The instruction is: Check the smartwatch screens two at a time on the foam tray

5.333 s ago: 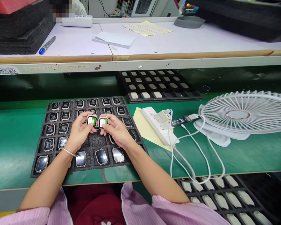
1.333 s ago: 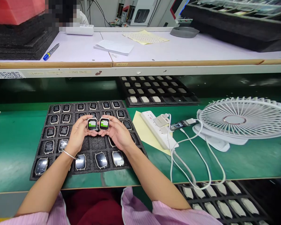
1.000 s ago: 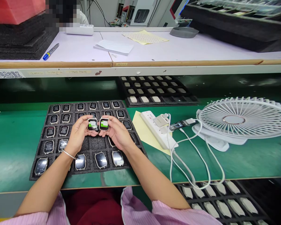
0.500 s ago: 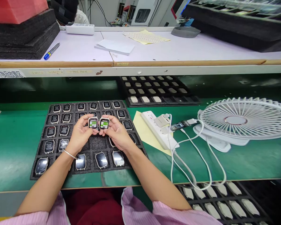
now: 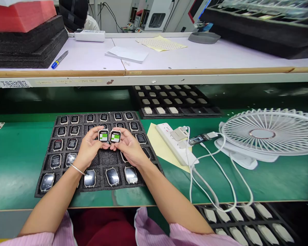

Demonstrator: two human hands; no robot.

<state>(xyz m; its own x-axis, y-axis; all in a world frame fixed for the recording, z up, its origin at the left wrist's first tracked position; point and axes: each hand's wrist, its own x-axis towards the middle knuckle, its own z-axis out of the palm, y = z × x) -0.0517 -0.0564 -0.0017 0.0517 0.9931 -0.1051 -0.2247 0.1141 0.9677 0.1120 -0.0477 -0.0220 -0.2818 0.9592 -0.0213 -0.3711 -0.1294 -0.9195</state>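
Smartwatches (image 5: 103,136) were pinched by their edges, one in the left hand (image 5: 89,148), one in the right hand (image 5: 130,147), over the foam tray (image 5: 106,159) beneath both. A slack pinch might have dropped either onto the seated watches (image 5: 112,176); slight inward drift could have knocked the held pair together.

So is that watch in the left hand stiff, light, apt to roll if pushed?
The watch is likely stiff, given its crisp, squarish outline. It's probably light, since the left hand holds it by its edges. Its flat-faced shape suggests sliding rather than rolling.
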